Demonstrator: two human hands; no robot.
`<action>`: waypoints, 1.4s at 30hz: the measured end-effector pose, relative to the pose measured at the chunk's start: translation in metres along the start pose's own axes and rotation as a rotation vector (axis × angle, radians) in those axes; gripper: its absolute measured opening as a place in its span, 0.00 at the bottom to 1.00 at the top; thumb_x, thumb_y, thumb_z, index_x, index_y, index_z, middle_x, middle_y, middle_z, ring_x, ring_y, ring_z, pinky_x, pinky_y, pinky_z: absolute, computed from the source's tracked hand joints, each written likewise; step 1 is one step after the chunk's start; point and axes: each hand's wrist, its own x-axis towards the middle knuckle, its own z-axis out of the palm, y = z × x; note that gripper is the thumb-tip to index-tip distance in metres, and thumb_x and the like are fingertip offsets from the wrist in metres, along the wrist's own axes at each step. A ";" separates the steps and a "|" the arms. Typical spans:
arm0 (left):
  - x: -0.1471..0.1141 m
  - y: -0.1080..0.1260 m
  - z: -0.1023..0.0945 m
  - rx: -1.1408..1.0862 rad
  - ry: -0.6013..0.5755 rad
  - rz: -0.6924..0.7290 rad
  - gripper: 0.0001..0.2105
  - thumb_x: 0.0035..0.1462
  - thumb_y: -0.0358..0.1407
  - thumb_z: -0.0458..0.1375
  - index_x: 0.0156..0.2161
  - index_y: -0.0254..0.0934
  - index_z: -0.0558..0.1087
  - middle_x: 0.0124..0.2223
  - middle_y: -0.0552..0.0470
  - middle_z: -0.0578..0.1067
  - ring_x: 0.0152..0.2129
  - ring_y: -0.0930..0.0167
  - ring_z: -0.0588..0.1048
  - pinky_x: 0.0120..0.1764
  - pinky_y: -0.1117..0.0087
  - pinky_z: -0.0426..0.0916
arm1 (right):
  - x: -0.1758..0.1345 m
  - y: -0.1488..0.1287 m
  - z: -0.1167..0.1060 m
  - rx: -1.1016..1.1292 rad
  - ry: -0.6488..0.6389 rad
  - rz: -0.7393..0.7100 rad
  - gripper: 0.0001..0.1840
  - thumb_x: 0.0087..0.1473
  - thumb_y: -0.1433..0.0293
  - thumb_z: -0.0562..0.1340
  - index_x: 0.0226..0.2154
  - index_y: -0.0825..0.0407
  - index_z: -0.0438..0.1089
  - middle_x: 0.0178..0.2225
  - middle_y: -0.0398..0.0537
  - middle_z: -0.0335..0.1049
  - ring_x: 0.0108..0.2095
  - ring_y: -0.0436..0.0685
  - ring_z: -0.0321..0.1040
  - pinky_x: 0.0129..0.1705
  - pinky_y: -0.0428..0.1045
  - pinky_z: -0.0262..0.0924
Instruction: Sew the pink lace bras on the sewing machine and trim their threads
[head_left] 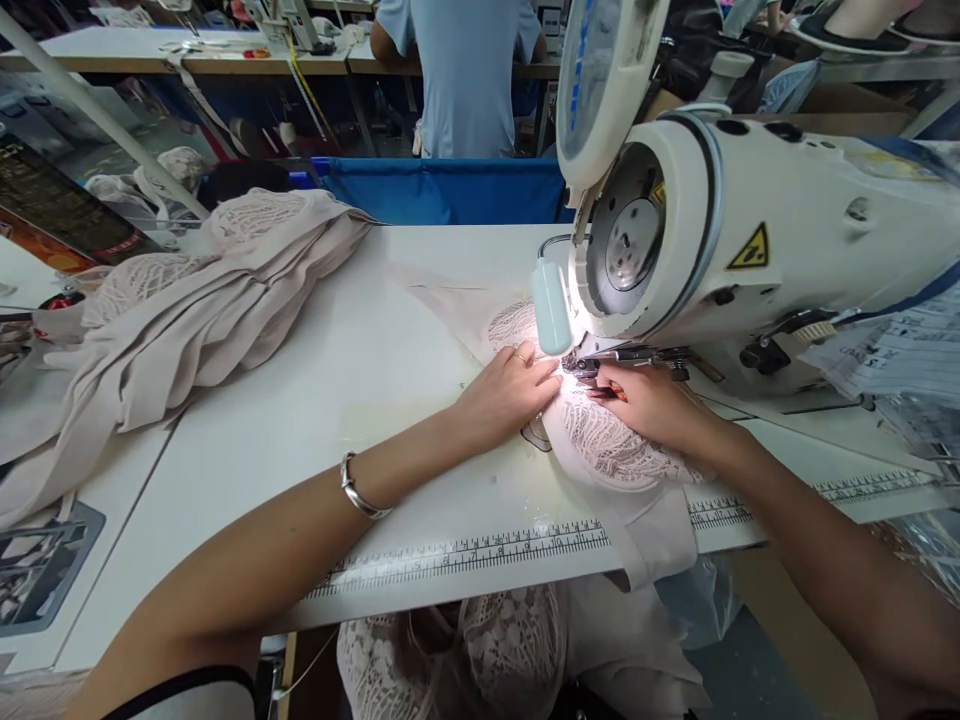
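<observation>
Right-side grip first, from where I stand: that hand [645, 402] has its fingers curled in around a small orange tool [618, 391], fingertips pointing left, close under the lit needle area of the sewing machine [795, 230]. Its forearm comes up slantwise from the lower right, the wrist just over the pale lace garment [622, 440]. Opposite, the left hand [504, 396] lies palm down, fingers close together and bent a little, tips resting on the cloth just beside the needle; whether the thumb pinches any of it, I can't tell. That arm reaches long from the lower left, elbow well out, a silver bracelet [361, 487] near the wrist.

As for the garment, it lies on the table [255, 480] under the machine's head, between and beneath both hands, one plain end draped across the printed ruler [487, 550] and over the front edge. Off to the left sits a heap of matching fabric [217, 300].
</observation>
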 end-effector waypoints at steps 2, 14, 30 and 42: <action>0.002 0.016 -0.007 0.023 -0.010 -0.044 0.12 0.68 0.23 0.48 0.42 0.31 0.75 0.45 0.41 0.79 0.41 0.63 0.74 0.41 0.63 0.65 | 0.000 -0.002 0.001 0.035 0.031 -0.003 0.10 0.54 0.65 0.62 0.26 0.48 0.61 0.28 0.44 0.70 0.29 0.55 0.64 0.31 0.48 0.53; -0.008 0.065 0.005 0.166 -0.098 -0.106 0.22 0.67 0.26 0.47 0.61 0.14 0.66 0.60 0.25 0.72 0.58 0.50 0.72 0.57 0.52 0.71 | -0.004 0.019 0.018 -0.051 0.256 0.022 0.08 0.55 0.67 0.64 0.39 0.47 0.74 0.35 0.47 0.79 0.33 0.59 0.73 0.30 0.49 0.58; -0.014 0.024 0.008 0.005 -0.033 0.070 0.21 0.65 0.20 0.43 0.61 0.19 0.65 0.60 0.29 0.73 0.59 0.59 0.72 0.61 0.57 0.69 | -0.016 0.016 0.012 -0.215 0.219 -0.385 0.37 0.47 0.83 0.54 0.56 0.43 0.75 0.35 0.45 0.74 0.30 0.53 0.67 0.28 0.47 0.56; -0.003 -0.019 -0.006 -0.170 -0.082 0.078 0.18 0.68 0.22 0.45 0.57 0.28 0.70 0.59 0.36 0.74 0.53 0.61 0.75 0.51 0.60 0.72 | -0.014 0.012 0.015 -0.182 0.232 -0.403 0.32 0.51 0.82 0.53 0.56 0.49 0.73 0.38 0.49 0.76 0.32 0.55 0.70 0.32 0.48 0.62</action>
